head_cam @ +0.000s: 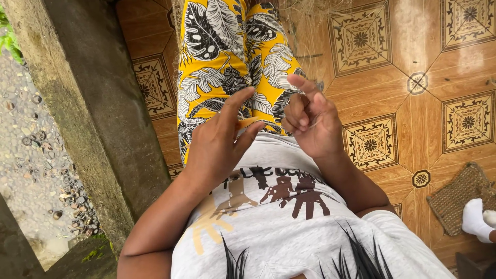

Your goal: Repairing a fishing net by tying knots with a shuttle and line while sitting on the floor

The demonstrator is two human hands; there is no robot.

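Scene: A seated person, seen from a head-worn camera, works a thin pale fibre strand [310, 124] between both hands above the lap.
Left hand: The left hand [219, 139] is held flat and narrow, fingers straight and together, thumb pressed toward the palm; a small pale strip [247, 122] shows at the thumb's tip, and whether it is pinched there cannot be told.
Right hand: The right hand [311, 124] is curled, index finger raised, the other fingers folded in around the fine strand, which runs across them.
Strand: It lies between the two hands, just above the knees, too thin to follow along its whole length.
Clothing: Yellow trousers [227, 62] printed with black and white leaves; a grey shirt [289, 227] with hand-shaped prints in brown and tan.
Floor: Orange-brown tiles [413, 77] with ornate square patterns; loose dry fibres [305, 10] lie at the top, beyond the knees.
Left side: A concrete ledge [88, 98] borders the tiles, with gravel [31, 144] past it.
Lower right: A woven mat [457, 196] sits on the tiles, touched by another person's foot in a white sock [475, 219].
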